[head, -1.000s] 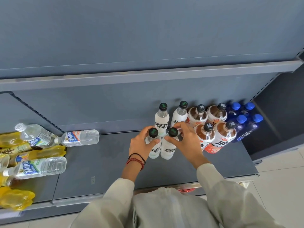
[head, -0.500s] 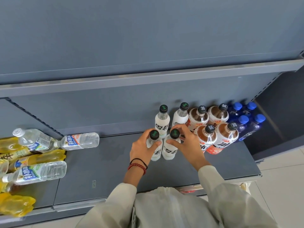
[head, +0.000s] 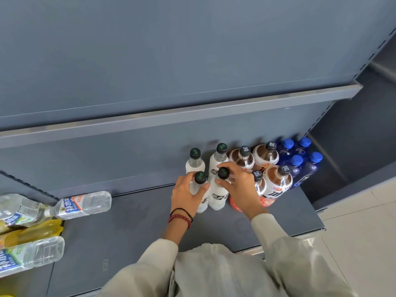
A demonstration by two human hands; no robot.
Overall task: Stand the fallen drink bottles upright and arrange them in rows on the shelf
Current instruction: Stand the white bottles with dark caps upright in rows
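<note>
1. Reaching forward out of pale beige sleeves point(head: 150, 260), both hands hold the front pair of four upright milky-white plastic bottles with black caps point(head: 217, 163), which stand as a two-by-two block on the grey metal shelf point(head: 139, 221).
2. The left hand point(head: 187, 196), with a black cord and red bead bracelet point(head: 181, 217) at the wrist, curls round the shoulder of the front-left white bottle point(head: 200, 177). The thumb lies on the near side and the fingers wrap behind.
3. The right hand point(head: 241, 189) arches in from the right and pinches the neck of the front-right white bottle point(head: 218, 197) just beneath its cap, between thumb and fingertips.
4. The back pair of white bottles point(head: 194, 165) stands just behind, near the shelf's rear wall.
5. Just beside the block on the right stand four upright brown drink bottles with white-and-orange labels point(head: 280, 183). Beyond them, at the shelf's right end, are four dark blue bottles with blue caps point(head: 296, 168).
6. Well apart at the left end lie fallen clear water bottles with blue-and-white labels point(head: 83, 203) and fallen yellow drink bottles point(head: 32, 232), all on their sides.
7. Compared with a moment earlier, both hands keep the same holds on the same two bottles. The front pair stands in much the same spot before the back pair, and the fallen bottles have not moved.
</note>
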